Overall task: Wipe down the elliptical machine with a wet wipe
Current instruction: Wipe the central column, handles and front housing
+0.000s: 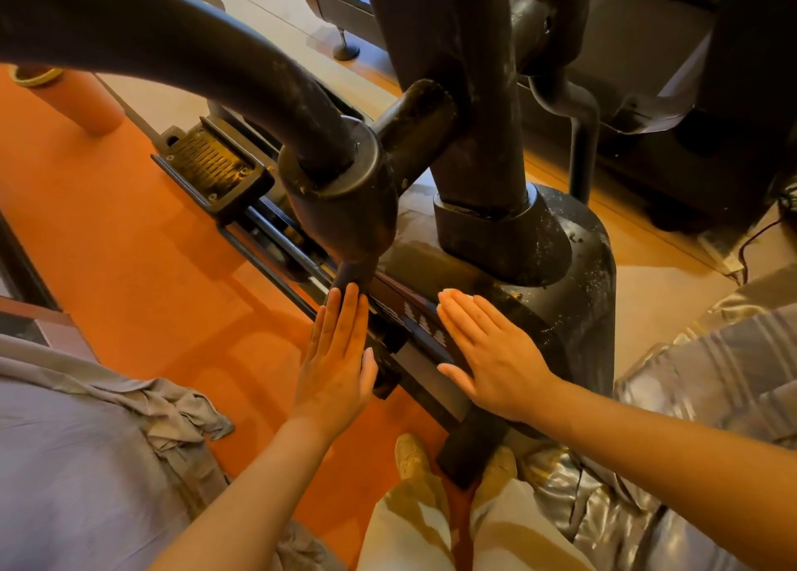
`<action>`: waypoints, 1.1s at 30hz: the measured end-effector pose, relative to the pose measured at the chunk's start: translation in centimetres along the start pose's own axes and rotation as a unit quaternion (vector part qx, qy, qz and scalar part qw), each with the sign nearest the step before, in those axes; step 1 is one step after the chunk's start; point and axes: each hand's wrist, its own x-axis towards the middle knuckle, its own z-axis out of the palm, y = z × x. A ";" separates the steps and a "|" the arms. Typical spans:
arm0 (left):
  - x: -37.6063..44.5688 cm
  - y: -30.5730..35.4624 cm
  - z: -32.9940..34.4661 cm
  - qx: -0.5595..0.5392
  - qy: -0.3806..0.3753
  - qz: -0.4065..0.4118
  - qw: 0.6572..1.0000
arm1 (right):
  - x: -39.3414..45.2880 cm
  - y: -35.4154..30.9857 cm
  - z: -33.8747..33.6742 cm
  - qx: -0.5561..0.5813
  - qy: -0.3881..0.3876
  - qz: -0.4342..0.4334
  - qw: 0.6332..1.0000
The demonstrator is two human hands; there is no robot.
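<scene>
The black elliptical machine (573, 268) fills the middle of the head view, dusty and speckled on its rounded housing. A thick curved handlebar (172, 39) runs from the upper left into a joint (345, 199). My left hand (338, 363) is flat with straight fingers, its fingertips at the bottom of that joint. My right hand (487, 354) is also flat with straight fingers, held over the housing's front edge. Neither hand holds anything. No wet wipe is in view.
A ridged foot pedal (211, 165) sits left of the joint over the orange floor (129, 268). A grey cloth-covered surface (64, 462) lies at the lower left and shiny striped fabric (711, 376) at the lower right. My feet (414, 454) stand below the machine.
</scene>
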 end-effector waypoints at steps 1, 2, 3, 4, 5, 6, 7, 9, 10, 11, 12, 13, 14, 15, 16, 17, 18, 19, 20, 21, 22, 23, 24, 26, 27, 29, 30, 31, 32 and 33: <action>-0.1 0.0 0.0 0.002 0.001 0.001 1.000 | -0.9 0.3 -0.1 0.000 0.004 0.002 1.000; -0.1 0.0 0.0 0.004 0.003 0.002 1.000 | -1.5 0.5 -0.1 -0.003 0.008 0.005 1.000; -0.1 0.0 0.0 0.005 0.003 0.004 1.000 | -1.8 0.7 -0.1 -0.001 0.010 0.011 1.000; -0.1 0.0 0.0 0.003 0.003 0.004 1.000 | -1.8 0.8 -0.1 0.005 0.013 0.021 1.000; -0.1 0.0 0.1 0.000 0.002 0.003 1.000 | -1.6 0.8 0.1 0.007 0.014 0.031 0.999; 0.0 0.0 0.1 -0.002 0.001 0.002 1.000 | -1.0 0.7 0.1 0.004 0.017 0.041 0.999; 0.0 0.0 0.2 -0.004 -0.001 0.001 1.000 | -0.1 0.5 0.2 -0.001 0.021 0.052 0.998; 0.0 0.0 0.2 -0.004 0.000 -0.002 1.000 | 2.5 0.3 -0.2 -0.002 0.029 0.079 0.996; 0.0 -0.1 0.1 -0.001 0.000 -0.001 1.000 | 3.7 0.3 -0.4 0.002 0.024 0.089 0.996; -0.1 -0.1 0.1 0.001 0.000 0.001 1.000 | 4.6 0.3 -0.6 0.006 0.015 0.096 0.995; -0.1 -0.1 0.1 0.001 0.001 0.003 1.000 | 4.9 0.4 -0.7 0.005 0.007 0.096 0.995; -0.1 -0.1 0.1 0.000 0.001 0.004 1.000 | 4.5 0.5 -0.5 0.001 0.008 0.087 0.996; -0.1 -0.1 0.1 -0.001 0.001 0.004 1.000 | 3.6 0.7 -0.1 -0.003 0.016 0.068 0.998; -0.1 0.0 0.1 -0.003 -0.001 0.002 1.000 | 2.1 0.9 0.2 -0.007 0.022 0.044 0.999; -0.2 0.1 0.1 -0.006 -0.003 -0.001 1.000 | 0.4 1.2 0.3 -0.011 0.028 0.022 0.999; -0.2 0.2 0.2 -0.010 -0.004 -0.005 1.000 | -1.3 1.7 0.4 -0.013 0.038 0.009 0.999; -0.2 0.2 0.3 -0.016 -0.005 -0.009 1.000 | -2.6 2.2 0.5 -0.012 0.051 0.004 0.999; -0.2 0.3 0.3 -0.021 -0.007 -0.014 1.000 | -3.7 2.7 0.6 -0.009 0.060 0.003 0.998; -0.3 0.4 0.3 -0.027 -0.009 -0.021 0.999 | -4.3 3.1 0.6 -0.007 0.065 0.004 0.998; -0.2 0.5 0.3 -0.032 -0.010 -0.026 0.999 | -4.6 3.4 0.6 -0.006 0.065 0.007 0.998; -0.2 0.7 0.3 -0.038 -0.010 -0.030 0.999 | -4.5 3.5 0.8 -0.006 0.065 0.012 0.998; -0.2 0.8 0.3 -0.042 -0.009 -0.032 0.999 | -4.1 3.5 0.9 -0.009 0.068 0.019 0.997; -0.1 0.9 0.4 -0.048 -0.008 -0.035 0.998 | -3.4 3.4 0.8 -0.013 0.073 0.029 0.997; -0.2 1.2 0.3 -0.061 -0.003 -0.044 0.997 | -1.7 3.1 0.6 -0.013 0.081 0.057 0.995; -0.2 1.4 0.2 -0.065 0.000 -0.050 0.997 | -1.0 2.9 0.5 -0.010 0.084 0.069 0.994; -0.1 1.8 0.1 -0.067 -0.004 -0.063 0.996 | -0.8 2.5 0.5 0.000 0.089 0.081 0.993; -0.1 2.0 0.0 -0.068 -0.007 -0.073 0.995 | -1.3 2.3 0.7 0.004 0.092 0.081 0.992; 0.0 2.3 -0.1 -0.069 -0.008 -0.083 0.994 | -2.3 2.1 1.2 0.007 0.092 0.076 0.993; 0.1 2.5 -0.2 -0.069 -0.007 -0.089 0.994 | -3.6 2.0 1.7 0.005 0.090 0.067 0.994; 0.1 2.7 -0.3 -0.068 -0.006 -0.092 0.993 | -5.0 1.9 2.4 0.001 0.087 0.057 0.995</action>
